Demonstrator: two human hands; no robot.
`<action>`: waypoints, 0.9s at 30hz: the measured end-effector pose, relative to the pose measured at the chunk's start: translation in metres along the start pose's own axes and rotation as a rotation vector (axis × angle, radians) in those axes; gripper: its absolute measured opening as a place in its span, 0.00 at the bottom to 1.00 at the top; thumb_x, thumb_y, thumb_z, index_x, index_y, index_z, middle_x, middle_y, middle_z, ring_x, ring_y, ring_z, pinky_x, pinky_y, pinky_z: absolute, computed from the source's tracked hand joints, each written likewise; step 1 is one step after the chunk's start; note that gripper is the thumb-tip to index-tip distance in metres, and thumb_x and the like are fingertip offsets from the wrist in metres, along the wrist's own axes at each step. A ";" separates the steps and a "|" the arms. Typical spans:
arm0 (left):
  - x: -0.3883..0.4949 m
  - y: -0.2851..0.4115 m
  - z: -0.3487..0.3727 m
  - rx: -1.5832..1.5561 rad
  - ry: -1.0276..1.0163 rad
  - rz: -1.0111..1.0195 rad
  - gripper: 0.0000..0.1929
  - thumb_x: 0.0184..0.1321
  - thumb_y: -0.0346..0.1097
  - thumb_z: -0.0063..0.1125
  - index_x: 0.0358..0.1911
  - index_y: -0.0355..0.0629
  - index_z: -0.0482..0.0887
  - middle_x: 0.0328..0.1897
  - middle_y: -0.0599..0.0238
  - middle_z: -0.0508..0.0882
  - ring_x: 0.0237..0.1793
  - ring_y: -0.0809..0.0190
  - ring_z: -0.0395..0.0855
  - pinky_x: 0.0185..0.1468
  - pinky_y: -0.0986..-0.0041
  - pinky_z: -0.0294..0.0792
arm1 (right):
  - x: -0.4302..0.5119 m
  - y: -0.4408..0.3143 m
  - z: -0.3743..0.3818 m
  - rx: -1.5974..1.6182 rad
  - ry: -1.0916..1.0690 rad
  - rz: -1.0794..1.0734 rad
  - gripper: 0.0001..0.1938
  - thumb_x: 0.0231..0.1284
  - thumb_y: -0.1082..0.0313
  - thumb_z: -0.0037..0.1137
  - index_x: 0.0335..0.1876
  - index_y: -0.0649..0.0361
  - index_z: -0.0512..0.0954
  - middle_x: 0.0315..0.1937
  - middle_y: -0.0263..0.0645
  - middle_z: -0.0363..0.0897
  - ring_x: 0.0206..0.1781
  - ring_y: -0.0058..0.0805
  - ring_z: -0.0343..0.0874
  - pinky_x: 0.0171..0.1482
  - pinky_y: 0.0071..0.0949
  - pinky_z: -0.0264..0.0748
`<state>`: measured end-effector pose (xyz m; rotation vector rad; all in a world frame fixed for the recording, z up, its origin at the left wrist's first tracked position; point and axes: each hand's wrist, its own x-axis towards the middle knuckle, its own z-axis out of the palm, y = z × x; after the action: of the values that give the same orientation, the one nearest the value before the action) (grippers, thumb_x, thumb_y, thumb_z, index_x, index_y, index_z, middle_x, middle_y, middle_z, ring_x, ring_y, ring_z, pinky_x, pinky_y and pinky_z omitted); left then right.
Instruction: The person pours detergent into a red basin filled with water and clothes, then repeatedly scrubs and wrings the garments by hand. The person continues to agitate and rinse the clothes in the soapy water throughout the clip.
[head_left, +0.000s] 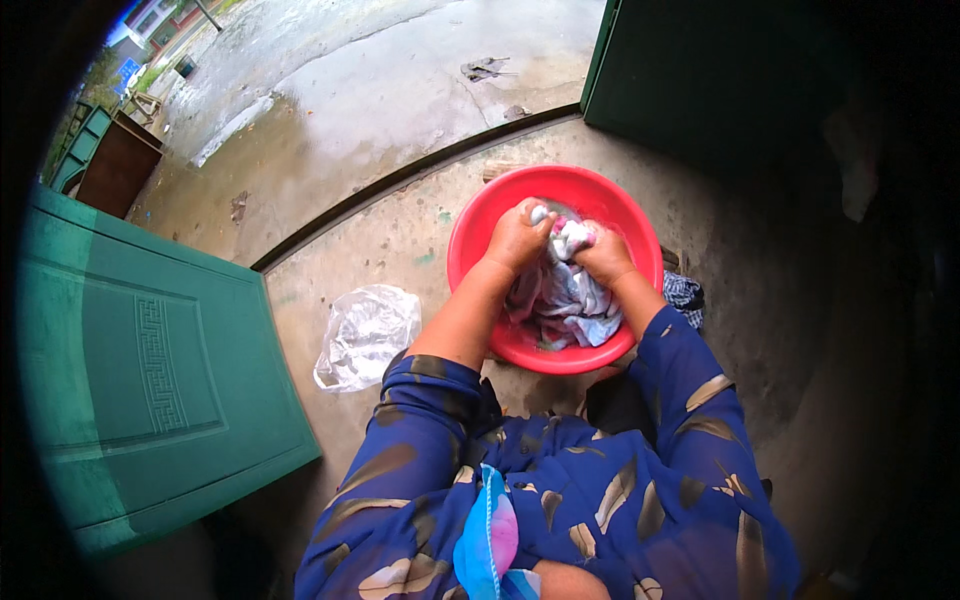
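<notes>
A round red plastic basin (469, 240) stands on the floor before me, with wet, light-coloured cloth (570, 289) bunched inside it. My left hand (521, 236) grips a fold of this cloth over the left half of the basin. Close by on the right, my right hand (606, 253) is closed on another part of the same cloth. Between the two fists a white and pink stretch of fabric is bunched up. The lower folds, pale blue and grey, lie in the basin. My fingertips are partly hidden by the cloth.
A clear plastic bag (369, 337) lies on the concrete floor left of the basin. Dark checked cloth (682, 298) sits at the basin's right. Green door leaves (180, 360) stand open on both sides. A raised threshold (420, 184) separates the wet yard beyond.
</notes>
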<state>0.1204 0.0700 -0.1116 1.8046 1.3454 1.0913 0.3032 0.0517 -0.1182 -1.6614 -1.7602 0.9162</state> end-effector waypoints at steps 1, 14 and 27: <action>-0.003 0.006 -0.002 -0.059 0.040 0.095 0.11 0.59 0.41 0.60 0.36 0.42 0.78 0.29 0.56 0.81 0.32 0.58 0.80 0.40 0.67 0.72 | -0.004 -0.004 -0.004 -0.028 0.014 -0.038 0.17 0.43 0.61 0.61 0.42 0.52 0.80 0.38 0.49 0.82 0.44 0.47 0.81 0.46 0.39 0.76; -0.026 -0.004 -0.028 0.143 -0.152 -0.270 0.33 0.65 0.60 0.44 0.67 0.47 0.65 0.63 0.40 0.71 0.64 0.41 0.68 0.68 0.61 0.59 | -0.083 -0.061 -0.029 -0.745 -0.247 -0.519 0.27 0.41 0.61 0.64 0.55 0.45 0.75 0.53 0.43 0.71 0.57 0.44 0.70 0.58 0.42 0.66; -0.057 0.016 0.001 0.726 -0.620 -0.261 0.33 0.61 0.56 0.48 0.70 0.61 0.59 0.77 0.53 0.50 0.75 0.39 0.41 0.66 0.34 0.50 | -0.041 -0.046 0.001 -0.726 -0.400 -0.039 0.46 0.37 0.45 0.62 0.70 0.40 0.59 0.72 0.51 0.51 0.71 0.56 0.53 0.64 0.59 0.59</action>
<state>0.1201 0.0106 -0.1125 2.1088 1.6011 -0.1548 0.2772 0.0106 -0.0807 -1.9421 -2.6112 0.6520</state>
